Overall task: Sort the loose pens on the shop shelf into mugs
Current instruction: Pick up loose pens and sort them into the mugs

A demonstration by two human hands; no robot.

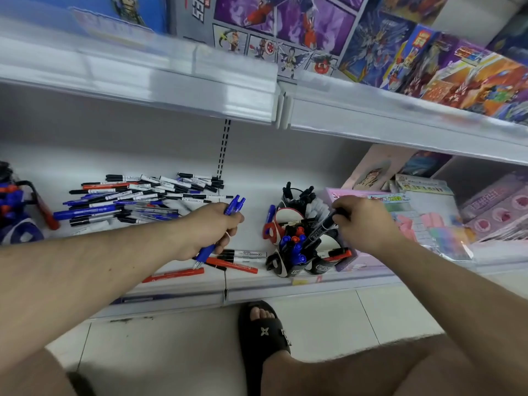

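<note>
Shelf, white, carries everything; upper shelf w/ toy boxes overhead, not your concern.

Loose pen pile: big heap, black/blue/red mixed, lying well to the far-left of your left grip. A few red + black markers lie just below and right of that grip, btw it and the mugs. One red pen near the shelf lip, under your left wrist.

Mugs: cluster of black/white/red ones directly under and left of your right grip, already holding capped pens, blue/red/black. Exact mug count hard to tell. Pink boxes sit just right of that grip.

Left hand: grip clenched round a bundle of blue pens, tips poking out top and bottom.

Right hand: fingers pinching a black marker by its upper end, lower end angled down-left into the mug cluster.

Step in hand, as I read it: seat the black marker in a mug.
- Check colours first; the mug below your grip looks mixed blue/red, so aim for the one w/ black caps if sorting by colour.
- Bring the marker more upright before letting go, else it'll wedge across the rim.
- Mugs are packed close; lower gently, don't knock them.
- Keep the left bundle tight and clear of the mugs till the right hand is free.

Task is well short of done; most pens are loose.
</note>
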